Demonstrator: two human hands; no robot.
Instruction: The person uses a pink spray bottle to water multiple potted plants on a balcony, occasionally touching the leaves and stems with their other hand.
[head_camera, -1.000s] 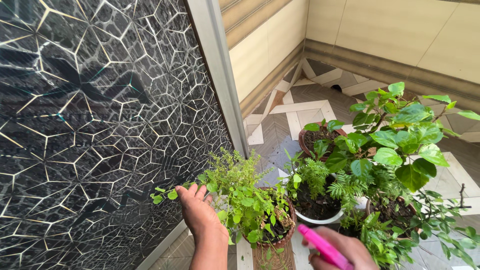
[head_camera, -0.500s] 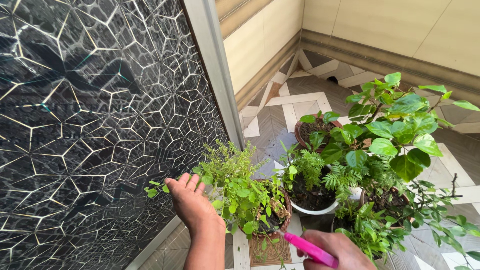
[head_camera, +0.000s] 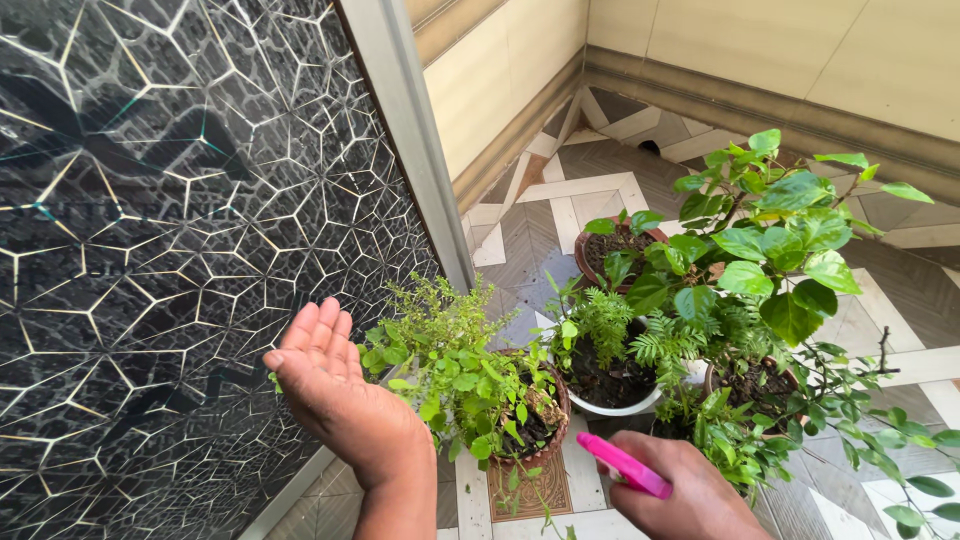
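1. Pink plastic shows in the right hand (head_camera: 690, 490): a slim pink tool (head_camera: 624, 466), likely the trigger or nozzle of a spray bottle, though its body is hidden. The fingers are wrapped tight around it. Its long axis runs from the fist up and to the left, its tip aimed at the nearest potted plant.
2. Held up with fingers spread and palm facing upward, the left hand (head_camera: 335, 385) grips nothing. It sits just left of the small-leaved herb (head_camera: 455, 370), its edge at or brushing the outermost sprigs; contact is hard to confirm.
3. The herb stands between the two hands, right of the left one and up-left of the right one. Its brown pot (head_camera: 545, 425) lies nearer the pink tip than the left palm.
4. Beyond the right hand stands a white pot (head_camera: 625, 405) with a ferny plant, then a broad-leaved shrub (head_camera: 780, 250) in a terracotta pot (head_camera: 755, 385), with one more brown pot (head_camera: 605, 245) farther away.
5. Left of the left hand rises a black wall panel (head_camera: 170, 230) with pale geometric lines. All pots rest on a patterned tile floor (head_camera: 560, 215).
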